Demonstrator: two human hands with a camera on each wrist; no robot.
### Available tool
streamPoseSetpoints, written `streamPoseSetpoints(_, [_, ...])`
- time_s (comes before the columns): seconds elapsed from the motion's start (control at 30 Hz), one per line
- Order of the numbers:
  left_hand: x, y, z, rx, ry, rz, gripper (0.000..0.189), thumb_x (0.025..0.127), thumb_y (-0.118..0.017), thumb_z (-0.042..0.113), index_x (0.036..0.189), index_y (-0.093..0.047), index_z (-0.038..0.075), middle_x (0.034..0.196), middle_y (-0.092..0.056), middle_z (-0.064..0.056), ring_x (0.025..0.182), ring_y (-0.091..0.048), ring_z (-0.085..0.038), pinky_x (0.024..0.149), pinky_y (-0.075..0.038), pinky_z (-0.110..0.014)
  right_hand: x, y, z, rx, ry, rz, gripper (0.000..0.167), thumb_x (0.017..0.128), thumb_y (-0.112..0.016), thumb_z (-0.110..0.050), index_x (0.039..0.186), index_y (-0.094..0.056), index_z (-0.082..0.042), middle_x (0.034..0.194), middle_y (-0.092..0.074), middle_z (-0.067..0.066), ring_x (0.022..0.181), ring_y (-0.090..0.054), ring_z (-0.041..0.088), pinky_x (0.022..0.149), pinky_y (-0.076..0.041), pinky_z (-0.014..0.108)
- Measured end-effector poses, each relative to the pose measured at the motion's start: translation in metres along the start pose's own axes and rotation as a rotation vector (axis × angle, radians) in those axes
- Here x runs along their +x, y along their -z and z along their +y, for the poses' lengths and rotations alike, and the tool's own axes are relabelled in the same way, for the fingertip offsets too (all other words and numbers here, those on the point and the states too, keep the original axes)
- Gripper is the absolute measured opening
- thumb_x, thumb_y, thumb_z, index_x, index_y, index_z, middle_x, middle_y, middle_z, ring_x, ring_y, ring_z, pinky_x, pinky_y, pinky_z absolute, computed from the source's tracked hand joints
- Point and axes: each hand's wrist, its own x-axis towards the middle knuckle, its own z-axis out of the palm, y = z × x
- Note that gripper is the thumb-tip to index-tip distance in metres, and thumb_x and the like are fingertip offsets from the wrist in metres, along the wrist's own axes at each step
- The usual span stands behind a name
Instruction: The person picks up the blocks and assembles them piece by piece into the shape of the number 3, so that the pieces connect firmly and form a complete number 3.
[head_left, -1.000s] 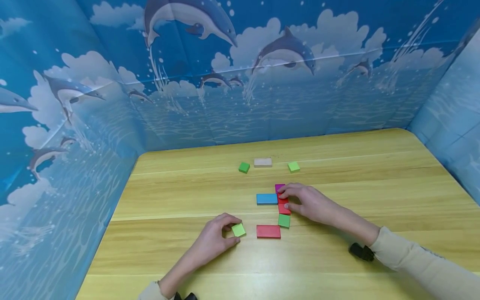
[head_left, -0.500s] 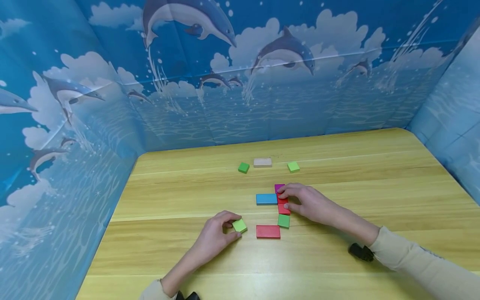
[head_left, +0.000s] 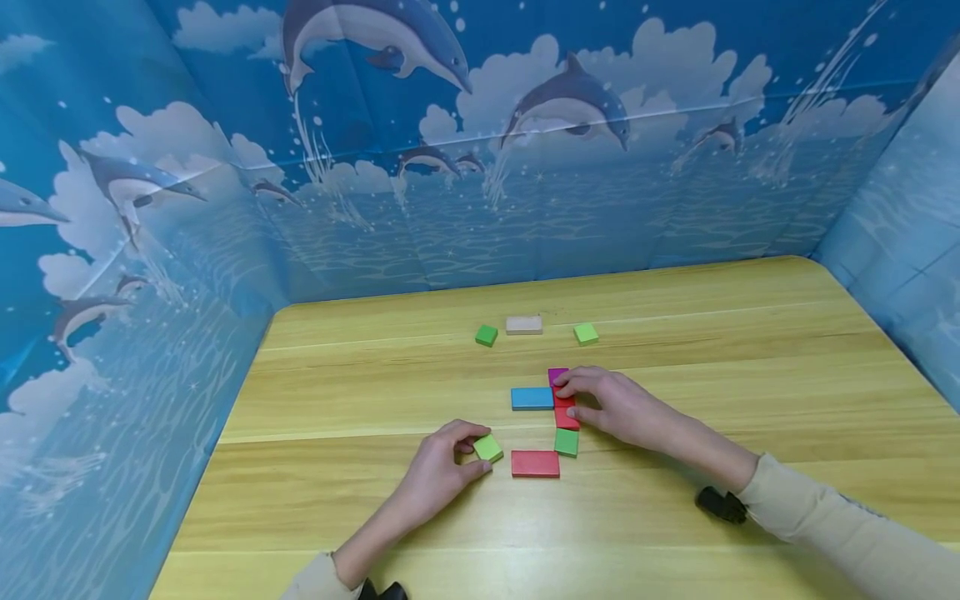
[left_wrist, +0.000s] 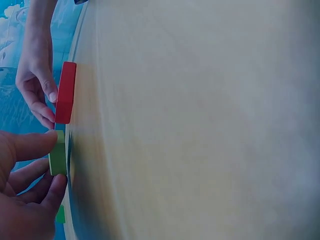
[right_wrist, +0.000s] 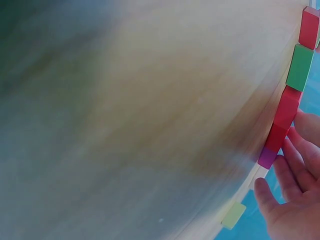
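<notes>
My left hand (head_left: 442,477) pinches a light green square block (head_left: 488,448) between thumb and fingers, low over the table; the left wrist view shows this block (left_wrist: 58,154) edge-on. Just right of it lies a long pinkish-red block (head_left: 536,464). My right hand (head_left: 618,407) rests its fingertips on a column of small blocks, the thumb at the lower red block (head_left: 566,420), other fingers over the upper red one and beside the purple block (head_left: 557,375). A green block (head_left: 566,443) ends the column nearest me. A blue oblong block (head_left: 532,399) lies against the column's left side.
Farther back on the wood-grain table (head_left: 360,358) lie a dark green block (head_left: 486,336), a pale beige oblong block (head_left: 523,325) and another light green block (head_left: 586,333). A blue dolphin-print curtain (head_left: 525,208) borders the table's back and sides.
My left hand has slid a little to the right and away from me with the light green block, closer to the long pinkish-red block. My right hand has stayed in place.
</notes>
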Motion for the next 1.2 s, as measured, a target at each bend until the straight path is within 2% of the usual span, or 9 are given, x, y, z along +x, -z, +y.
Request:
streamPoseSetpoints(0.4, [0.0024, -0.0046, 0.0020, 0.009, -0.004, -0.027, 0.039, 0.082, -0.079, 0.007, 0.119, -0.068, 0.008, 0.110, -0.064, 0.003, 0.094, -0.059, -0.011, 0.084, -0.051, -0.026, 0.0006, -0.0002, 0.0001, -0.019, -0.029, -0.007, 0.032, 0.090, -0.073, -0.015, 0.122, -0.068, -0.013, 0.136, -0.056, 0.005, 0.130, -0.046, 0.030, 0.101, -0.043, 0.047])
streamPoseSetpoints(1.2, [0.0046, -0.0055, 0.0045, 0.036, -0.005, -0.037, 0.040, 0.082, -0.081, 0.013, 0.119, -0.068, 0.009, 0.107, -0.063, 0.004, 0.093, -0.058, -0.011, 0.084, -0.050, -0.027, 0.0005, 0.0012, 0.0010, -0.034, -0.009, -0.004, 0.032, 0.089, -0.074, -0.016, 0.121, -0.069, -0.012, 0.135, -0.057, 0.004, 0.128, -0.049, 0.028, 0.100, -0.045, 0.046])
